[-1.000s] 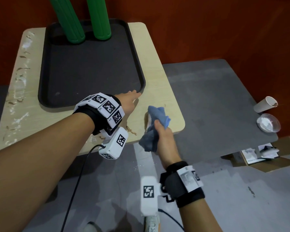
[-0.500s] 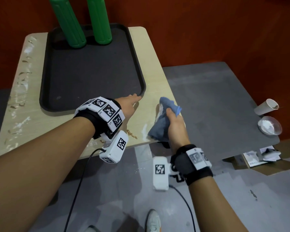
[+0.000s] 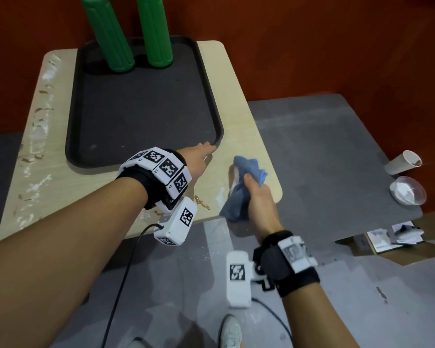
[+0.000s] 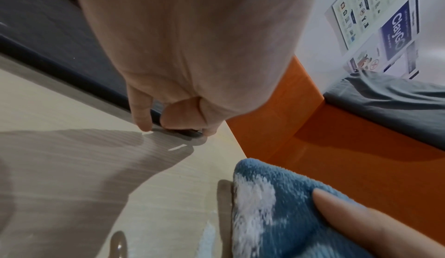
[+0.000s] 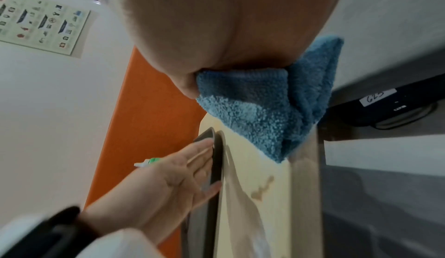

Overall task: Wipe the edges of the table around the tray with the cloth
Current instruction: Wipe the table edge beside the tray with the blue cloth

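Note:
A black tray (image 3: 219, 126) lies on the light wood table (image 3: 244, 121), with two green bottles (image 3: 111, 38) standing at its far end. My left hand (image 3: 199, 158) rests with straight fingers on the tray's near right corner; the left wrist view shows its fingertips (image 4: 144, 127) on the rim. My right hand (image 3: 258, 197) grips a bunched blue cloth (image 3: 249, 167) and presses it on the table's near right corner. White powder clings to the cloth (image 4: 255, 201). In the right wrist view the cloth (image 5: 260, 110) lies over the table's edge.
White smears (image 3: 35, 136) run down the table's left strip, and a brown squiggle (image 3: 202, 202) lies near the front edge. To the right, a lower grey table (image 3: 324, 151) holds a paper cup (image 3: 402, 162) and a bowl of white powder (image 3: 407, 190). A cardboard box (image 3: 392, 244) sits beyond.
My right hand has slid the cloth rightwards along the table's front strip to the near right corner. My left hand has stayed on the tray's corner.

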`<move>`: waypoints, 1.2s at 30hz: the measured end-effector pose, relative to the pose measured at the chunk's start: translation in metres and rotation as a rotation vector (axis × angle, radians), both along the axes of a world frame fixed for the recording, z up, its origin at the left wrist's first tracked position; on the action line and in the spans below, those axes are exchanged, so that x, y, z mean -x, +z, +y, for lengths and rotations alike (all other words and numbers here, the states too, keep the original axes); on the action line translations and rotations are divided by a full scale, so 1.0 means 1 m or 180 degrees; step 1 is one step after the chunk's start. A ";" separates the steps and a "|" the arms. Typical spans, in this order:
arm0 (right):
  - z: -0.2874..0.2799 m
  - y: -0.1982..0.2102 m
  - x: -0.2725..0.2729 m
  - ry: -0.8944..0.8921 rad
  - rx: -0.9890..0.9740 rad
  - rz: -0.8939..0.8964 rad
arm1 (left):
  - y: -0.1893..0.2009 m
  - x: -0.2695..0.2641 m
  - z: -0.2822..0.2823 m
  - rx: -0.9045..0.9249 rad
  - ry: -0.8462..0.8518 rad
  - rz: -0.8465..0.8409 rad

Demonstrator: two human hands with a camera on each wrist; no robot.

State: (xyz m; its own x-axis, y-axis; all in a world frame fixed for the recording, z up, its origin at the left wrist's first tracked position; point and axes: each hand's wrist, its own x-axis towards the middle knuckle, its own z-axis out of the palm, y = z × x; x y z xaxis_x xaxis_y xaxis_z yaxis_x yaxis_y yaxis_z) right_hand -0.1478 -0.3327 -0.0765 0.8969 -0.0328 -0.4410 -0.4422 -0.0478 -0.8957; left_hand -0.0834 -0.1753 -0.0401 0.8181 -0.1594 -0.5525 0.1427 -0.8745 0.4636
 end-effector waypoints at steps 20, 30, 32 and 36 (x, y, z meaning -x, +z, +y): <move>0.030 -0.005 0.022 0.0382 0.0136 -0.0224 | 0.005 -0.004 0.007 -0.0003 -0.0109 0.0072; 0.009 0.006 -0.012 0.0248 0.0378 -0.0167 | 0.002 -0.003 0.007 -0.0086 -0.0159 0.0014; 0.005 0.008 -0.007 0.0322 0.0327 -0.0105 | 0.000 -0.005 0.009 -0.0115 -0.0152 0.0011; -0.001 0.005 -0.024 -0.0033 0.0738 -0.0101 | -0.002 -0.004 0.010 -0.0121 -0.0125 0.0033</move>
State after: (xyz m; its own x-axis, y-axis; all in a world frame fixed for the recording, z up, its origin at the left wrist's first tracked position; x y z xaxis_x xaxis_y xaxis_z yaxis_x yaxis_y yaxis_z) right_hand -0.1238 -0.3340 -0.0714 0.9092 -0.1393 -0.3923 -0.4156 -0.2494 -0.8747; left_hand -0.0792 -0.1654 -0.0424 0.8059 -0.1700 -0.5671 0.1126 -0.8964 0.4288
